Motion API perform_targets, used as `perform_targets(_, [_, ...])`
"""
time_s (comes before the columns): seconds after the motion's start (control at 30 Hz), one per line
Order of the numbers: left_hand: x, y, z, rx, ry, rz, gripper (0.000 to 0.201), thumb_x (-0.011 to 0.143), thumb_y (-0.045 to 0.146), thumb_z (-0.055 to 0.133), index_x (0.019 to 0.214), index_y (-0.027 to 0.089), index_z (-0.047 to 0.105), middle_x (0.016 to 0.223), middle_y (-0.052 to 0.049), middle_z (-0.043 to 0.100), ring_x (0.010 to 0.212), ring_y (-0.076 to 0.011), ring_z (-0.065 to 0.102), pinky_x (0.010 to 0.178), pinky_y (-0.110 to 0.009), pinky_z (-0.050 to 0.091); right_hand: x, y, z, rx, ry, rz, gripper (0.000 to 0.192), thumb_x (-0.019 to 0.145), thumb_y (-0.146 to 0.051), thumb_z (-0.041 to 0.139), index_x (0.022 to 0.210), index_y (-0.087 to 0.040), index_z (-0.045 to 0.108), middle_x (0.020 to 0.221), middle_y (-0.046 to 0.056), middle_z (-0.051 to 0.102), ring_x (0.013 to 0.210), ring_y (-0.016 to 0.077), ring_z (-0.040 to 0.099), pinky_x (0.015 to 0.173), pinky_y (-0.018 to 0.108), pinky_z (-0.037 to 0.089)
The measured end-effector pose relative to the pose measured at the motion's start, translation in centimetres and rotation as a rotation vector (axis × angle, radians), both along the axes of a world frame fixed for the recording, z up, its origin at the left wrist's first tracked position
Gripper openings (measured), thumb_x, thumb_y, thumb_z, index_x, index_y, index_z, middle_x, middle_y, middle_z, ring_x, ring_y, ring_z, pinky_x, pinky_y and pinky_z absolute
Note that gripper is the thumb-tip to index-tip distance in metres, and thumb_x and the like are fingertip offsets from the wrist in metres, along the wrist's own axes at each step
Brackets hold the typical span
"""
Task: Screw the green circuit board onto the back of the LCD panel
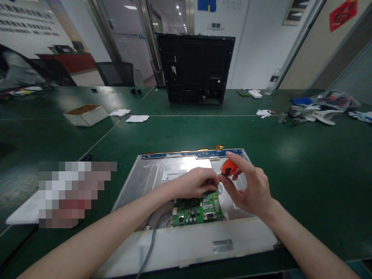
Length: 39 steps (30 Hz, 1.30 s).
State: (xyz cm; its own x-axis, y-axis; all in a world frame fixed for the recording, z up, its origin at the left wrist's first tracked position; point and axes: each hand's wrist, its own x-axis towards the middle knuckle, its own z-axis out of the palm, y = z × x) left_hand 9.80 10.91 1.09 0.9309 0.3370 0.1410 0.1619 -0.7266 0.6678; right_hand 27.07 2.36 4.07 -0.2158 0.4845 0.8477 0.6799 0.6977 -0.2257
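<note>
A flat metal display panel [145, 174] lies on the green table with its back facing up. A green circuit board [193, 213] sits on its lower middle. My right hand [252, 186] grips the orange and black handle of a screwdriver [229, 167] between thumb and fingers. The tool slants down toward the board's upper right corner. My left hand [200, 181] is closed at that corner, its fingertips beside the screwdriver's lower end; what they pinch is hidden. A blue circuit strip [192, 154] runs along the panel's far edge.
A black monitor housing [197, 69] stands upright across the table. An open cardboard box [86, 115] and white papers [137, 118] lie at left. A grey cable [151, 248] crosses the panel's near edge. Plastic bags [334, 100] and a bottle [272, 82] are at far right.
</note>
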Motion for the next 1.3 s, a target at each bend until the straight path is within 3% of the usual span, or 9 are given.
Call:
perform_targets(0.5, [0.13,-0.04,0.16,0.013,0.022,0.001,0.004,0.084,0.013,0.06,0.081,0.015,0.06,0.083,-0.003,0.064,0.075,-0.0158,0.058,0.068,-0.025,0.044,0.16,0.03,-0.33,-0.037,-0.015,-0.032,0.055,0.086,-0.015,0.059,0.137,-0.021,0.037,0.097,0.002,0.069,0.061,0.0107,0.06,0.061,0.025,0.055])
perform_targets(0.83, [0.05,-0.16,0.49,-0.008,0.013,0.001,0.003,0.084,0.014,0.059,0.082,0.016,0.059,0.084,-0.003,0.064,0.077,-0.016,0.059,0.069,-0.026,0.045,0.06,-0.15,0.14,0.073,-0.024,-0.042,0.052,0.087,-0.016,0.057,0.136,-0.018,0.038,0.08,0.0,0.067,0.065,0.0137,0.061,0.057,0.024,0.054])
perform_targets(1.3, [0.01,-0.19,0.67,-0.022,0.017,0.004,0.001,0.085,0.017,0.06,0.084,0.016,0.059,0.086,-0.004,0.064,0.077,-0.0163,0.059,0.069,-0.027,0.045,0.2,-0.27,0.3,0.057,-0.02,-0.071,0.055,0.088,-0.018,0.057,0.139,-0.023,0.036,0.083,0.0,0.067,0.063,0.0146,0.062,0.055,0.027,0.054])
